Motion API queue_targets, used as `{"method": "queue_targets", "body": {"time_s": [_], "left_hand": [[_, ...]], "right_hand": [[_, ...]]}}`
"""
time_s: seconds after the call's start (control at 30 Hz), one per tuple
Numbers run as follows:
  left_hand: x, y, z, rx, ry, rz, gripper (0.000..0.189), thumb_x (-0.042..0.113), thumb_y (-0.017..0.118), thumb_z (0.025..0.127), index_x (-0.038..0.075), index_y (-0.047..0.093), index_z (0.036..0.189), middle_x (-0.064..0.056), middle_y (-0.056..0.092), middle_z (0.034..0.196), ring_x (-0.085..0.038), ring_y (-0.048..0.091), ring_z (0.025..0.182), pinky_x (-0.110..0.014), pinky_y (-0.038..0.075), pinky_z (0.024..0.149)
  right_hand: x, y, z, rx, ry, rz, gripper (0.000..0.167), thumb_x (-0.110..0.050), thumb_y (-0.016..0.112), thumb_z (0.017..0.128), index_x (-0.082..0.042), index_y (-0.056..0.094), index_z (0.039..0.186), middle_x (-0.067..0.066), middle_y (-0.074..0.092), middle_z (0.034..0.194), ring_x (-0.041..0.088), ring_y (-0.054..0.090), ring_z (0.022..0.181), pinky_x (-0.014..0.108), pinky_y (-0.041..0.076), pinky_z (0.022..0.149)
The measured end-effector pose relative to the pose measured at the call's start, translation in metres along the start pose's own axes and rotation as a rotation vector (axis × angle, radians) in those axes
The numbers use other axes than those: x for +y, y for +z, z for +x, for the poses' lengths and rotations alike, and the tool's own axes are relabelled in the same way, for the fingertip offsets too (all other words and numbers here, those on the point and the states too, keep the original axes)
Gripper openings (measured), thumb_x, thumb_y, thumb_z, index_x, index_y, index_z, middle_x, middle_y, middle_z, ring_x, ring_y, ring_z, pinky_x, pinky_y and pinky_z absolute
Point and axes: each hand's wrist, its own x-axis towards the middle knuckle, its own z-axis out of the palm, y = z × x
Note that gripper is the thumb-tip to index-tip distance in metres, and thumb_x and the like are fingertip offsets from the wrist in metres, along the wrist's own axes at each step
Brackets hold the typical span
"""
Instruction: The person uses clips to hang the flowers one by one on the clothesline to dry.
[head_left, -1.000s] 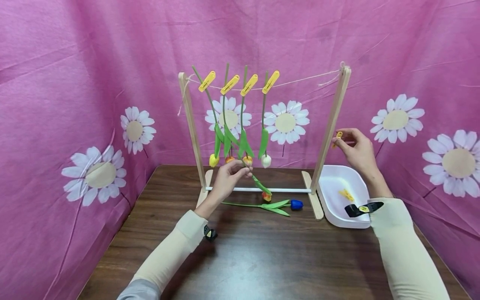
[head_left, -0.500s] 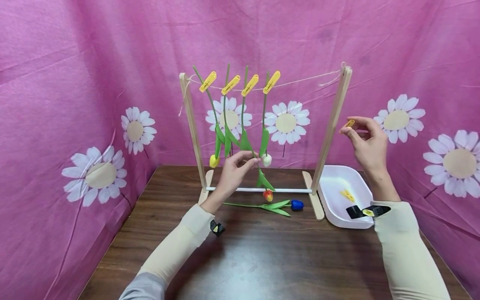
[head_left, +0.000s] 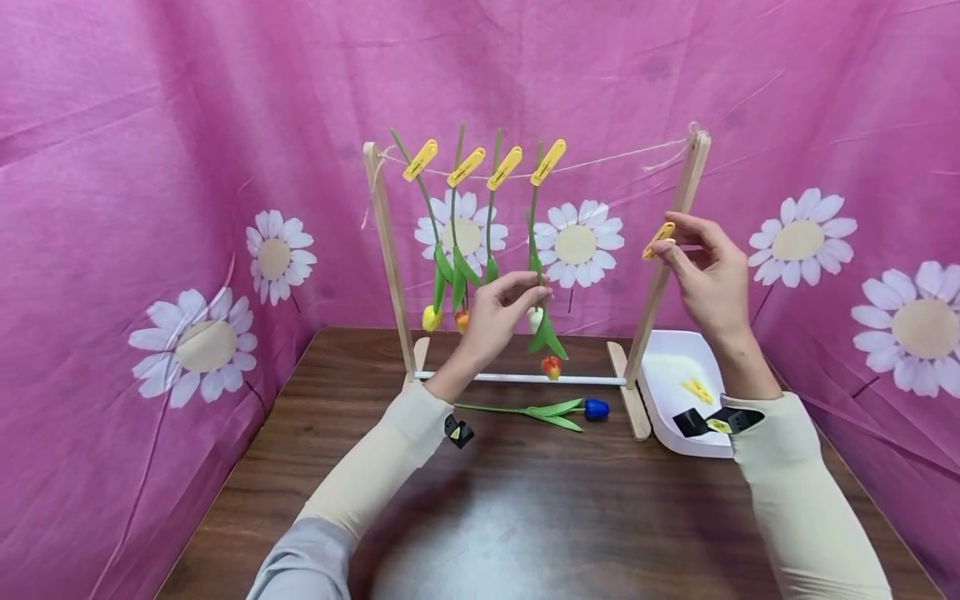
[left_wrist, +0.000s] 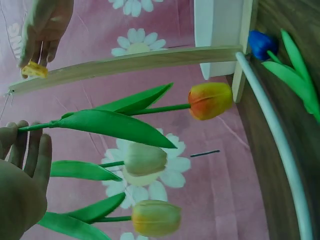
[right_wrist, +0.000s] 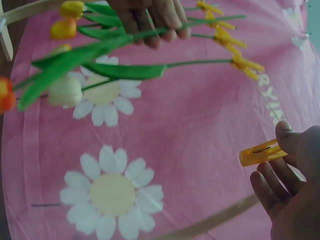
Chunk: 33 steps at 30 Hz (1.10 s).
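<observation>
My left hand pinches the green stem of an orange-red artificial tulip, whose bloom hangs downward. In the left wrist view that tulip shows yellow and orange petals. Beside the right post, my right hand pinches a yellow clothespin between thumb and fingers. Four tulips would be several: they hang upside down from the string, each held by a yellow clothespin. Among them are a yellow tulip and a white tulip, partly behind my left hand. A blue tulip lies on the table.
The wooden frame stands on the brown table, with a white rod low between its posts. At right a white tray contains yellow clothespins. A pink flowered cloth hangs behind.
My left hand has moved right and up with the orange-red tulip. My right hand, still pinching the clothespin, went right and then back left, ending higher near the post.
</observation>
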Motion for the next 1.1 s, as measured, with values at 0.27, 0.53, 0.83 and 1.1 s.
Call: {"method": "queue_targets", "body": {"time_s": [0.27, 0.53, 0.83, 1.1], "left_hand": [[0.011, 0.010, 0.022, -0.013, 0.011, 0.021, 0.022, 0.011, 0.071, 0.103, 0.001, 0.075, 0.122, -0.017, 0.081, 0.110, -0.023, 0.079, 0.097, -0.036, 0.065, 0.081], [0.019, 0.019, 0.045, -0.001, 0.020, 0.056, 0.023, 0.013, 0.071, 0.103, 0.003, 0.075, 0.123, -0.014, 0.082, 0.108, -0.018, 0.079, 0.097, -0.042, 0.065, 0.092], [0.029, 0.029, 0.063, 0.022, 0.008, 0.066, 0.021, 0.012, 0.069, 0.105, 0.002, 0.073, 0.123, -0.013, 0.081, 0.109, -0.019, 0.080, 0.096, -0.039, 0.065, 0.093], [0.032, 0.038, 0.076, 0.055, -0.029, 0.149, 0.024, 0.011, 0.069, 0.104, 0.002, 0.073, 0.126, -0.013, 0.082, 0.110, -0.018, 0.080, 0.097, -0.022, 0.064, 0.087]], "right_hand": [[-0.009, 0.013, 0.008, -0.063, -0.019, 0.055, 0.027, 0.002, 0.076, 0.096, 0.005, 0.074, 0.123, -0.018, 0.076, 0.099, -0.002, 0.072, 0.087, 0.011, 0.056, 0.078], [-0.020, 0.024, 0.021, -0.084, 0.033, 0.096, 0.019, 0.000, 0.079, 0.094, 0.002, 0.078, 0.113, -0.017, 0.077, 0.094, -0.001, 0.070, 0.077, 0.013, 0.058, 0.075], [-0.030, 0.032, 0.039, -0.059, 0.058, 0.259, 0.011, 0.007, 0.079, 0.091, 0.001, 0.079, 0.101, -0.008, 0.080, 0.089, 0.005, 0.070, 0.071, 0.016, 0.059, 0.067], [-0.048, 0.042, 0.064, -0.032, 0.065, 0.348, 0.013, 0.008, 0.081, 0.088, -0.004, 0.082, 0.088, -0.005, 0.079, 0.084, 0.006, 0.068, 0.064, 0.017, 0.056, 0.060]]}}
